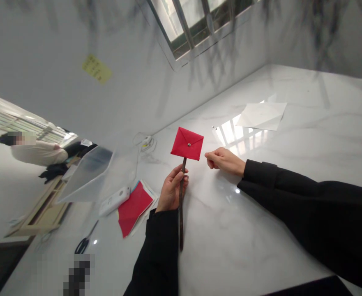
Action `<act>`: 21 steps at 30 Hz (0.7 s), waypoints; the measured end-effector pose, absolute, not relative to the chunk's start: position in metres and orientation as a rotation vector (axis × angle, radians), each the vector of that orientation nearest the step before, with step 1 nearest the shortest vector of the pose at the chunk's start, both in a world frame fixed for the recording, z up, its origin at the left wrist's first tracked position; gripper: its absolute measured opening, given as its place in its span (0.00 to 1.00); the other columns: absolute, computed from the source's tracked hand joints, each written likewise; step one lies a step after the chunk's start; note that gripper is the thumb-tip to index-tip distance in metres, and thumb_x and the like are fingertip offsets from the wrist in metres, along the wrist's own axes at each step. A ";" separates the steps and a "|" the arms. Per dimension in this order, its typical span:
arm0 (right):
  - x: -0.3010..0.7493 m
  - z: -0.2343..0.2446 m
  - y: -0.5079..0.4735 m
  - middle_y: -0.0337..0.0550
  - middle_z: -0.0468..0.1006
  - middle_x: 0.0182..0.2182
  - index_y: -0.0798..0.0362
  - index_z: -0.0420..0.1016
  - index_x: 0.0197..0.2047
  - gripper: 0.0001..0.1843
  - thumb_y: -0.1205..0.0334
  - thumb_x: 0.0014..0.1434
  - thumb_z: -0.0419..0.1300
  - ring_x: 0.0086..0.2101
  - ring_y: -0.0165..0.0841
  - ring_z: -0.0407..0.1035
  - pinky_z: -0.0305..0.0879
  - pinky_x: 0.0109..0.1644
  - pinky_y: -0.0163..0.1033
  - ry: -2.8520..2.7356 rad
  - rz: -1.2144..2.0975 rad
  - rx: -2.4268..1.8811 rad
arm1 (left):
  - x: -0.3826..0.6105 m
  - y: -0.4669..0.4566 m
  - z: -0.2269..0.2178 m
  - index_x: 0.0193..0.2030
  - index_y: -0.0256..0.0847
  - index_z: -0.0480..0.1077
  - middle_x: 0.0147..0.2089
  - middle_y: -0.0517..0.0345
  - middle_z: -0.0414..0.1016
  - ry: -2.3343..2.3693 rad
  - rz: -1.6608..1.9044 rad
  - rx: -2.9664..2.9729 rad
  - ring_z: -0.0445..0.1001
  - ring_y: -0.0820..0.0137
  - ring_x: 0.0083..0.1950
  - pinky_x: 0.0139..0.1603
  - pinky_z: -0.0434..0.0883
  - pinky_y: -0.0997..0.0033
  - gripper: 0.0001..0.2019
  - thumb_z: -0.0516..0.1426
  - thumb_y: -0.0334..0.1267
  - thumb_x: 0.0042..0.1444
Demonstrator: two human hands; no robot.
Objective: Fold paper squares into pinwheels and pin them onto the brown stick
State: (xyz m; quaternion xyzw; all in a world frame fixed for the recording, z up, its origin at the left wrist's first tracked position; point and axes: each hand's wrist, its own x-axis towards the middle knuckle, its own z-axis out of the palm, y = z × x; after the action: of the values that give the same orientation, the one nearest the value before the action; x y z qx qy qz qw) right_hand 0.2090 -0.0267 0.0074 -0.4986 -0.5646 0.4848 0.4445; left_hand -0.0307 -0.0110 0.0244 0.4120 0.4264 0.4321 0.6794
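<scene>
My left hand (172,189) is wrapped round a thin dark brown stick (181,222), holding it nearly upright. At the stick's top sits a red paper pinwheel (183,150), a square with folded flaps and a small silvery pin at its middle. Just right of the pinwheel, my right hand (222,160) is closed with its fingers curled, apart from the paper. Whether anything is inside those fingers is hidden. Loose red paper sheets (134,207), with paler sheets under them, lie left of my left hand.
Black-handled scissors (84,244) and a white device (115,201) lie at left, near a clear plastic bin (88,172). White paper (262,116) and tiny silvery beads (214,128) lie on the marbled table (230,246). Another person (37,152) is at far left.
</scene>
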 end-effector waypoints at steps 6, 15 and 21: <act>0.213 0.001 -0.025 0.38 0.68 0.19 0.56 0.77 0.25 0.26 0.47 0.65 0.53 0.23 0.28 0.60 0.54 0.32 0.37 -1.501 1.127 -1.259 | -0.023 -0.010 0.021 0.48 0.40 0.80 0.43 0.57 0.78 0.901 0.974 0.971 0.72 0.81 0.32 0.34 0.71 0.80 0.24 0.76 0.39 0.44; 0.217 -0.013 -0.020 0.37 0.67 0.19 0.57 0.79 0.29 0.30 0.40 0.65 0.53 0.23 0.28 0.58 0.53 0.32 0.37 -1.483 0.978 -1.313 | -0.015 -0.008 0.013 0.47 0.39 0.79 0.42 0.56 0.80 0.823 1.046 0.928 0.72 0.80 0.32 0.35 0.69 0.78 0.25 0.76 0.39 0.42; 0.219 -0.015 -0.029 0.37 0.67 0.20 0.57 0.81 0.32 0.27 0.43 0.63 0.53 0.24 0.29 0.60 0.56 0.33 0.37 -1.421 0.825 -1.338 | -0.011 -0.006 0.009 0.46 0.38 0.78 0.41 0.56 0.81 0.815 1.068 0.939 0.73 0.80 0.31 0.36 0.70 0.77 0.26 0.77 0.38 0.40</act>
State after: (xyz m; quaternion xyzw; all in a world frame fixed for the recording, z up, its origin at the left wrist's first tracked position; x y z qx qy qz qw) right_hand 0.2185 -0.0291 -0.0152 -0.5509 -0.5847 0.3396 0.4892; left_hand -0.0111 -0.0060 0.0088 0.4189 0.3634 0.4762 0.6824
